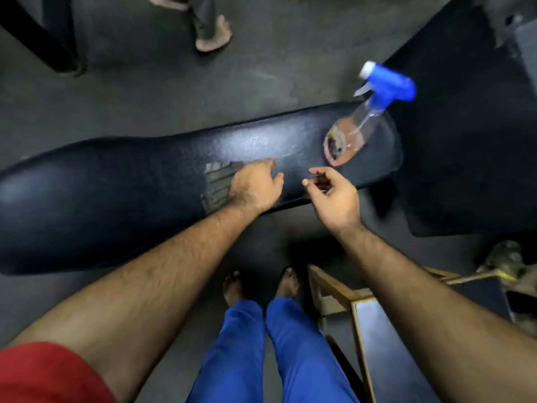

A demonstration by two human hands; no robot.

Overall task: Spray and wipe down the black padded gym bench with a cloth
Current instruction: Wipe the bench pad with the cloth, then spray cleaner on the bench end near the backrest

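1. The long black padded vinyl gym bench is lying across the view, and the stretch running off to the left of the left hand is looking dull and glossy-dark with no mist showing on it; judging by that, this part is still waiting for spray and wiping.
2. The grey checked cloth is lying flat on the bench pad, partly under the left hand; the hand is resting palm-down on it with fingers mostly extended, pressing rather than gripping, so wiping seems to be just getting under way.
3. Just beyond the left hand's fingertips a pale hazy patch is showing on the pad, probably wet spray waiting to be wiped.
4. The right hand is hovering just right of the left hand, above the bench's near edge, palm turned up with fingers loosely curled and holding nothing.
5. The clear plastic spray bottle with a blue trigger head is standing on the bench beyond the right hand, apart from it, near the pad's right end.
6. Overall, spraying appears at least partly done and most of the wiping appears left.
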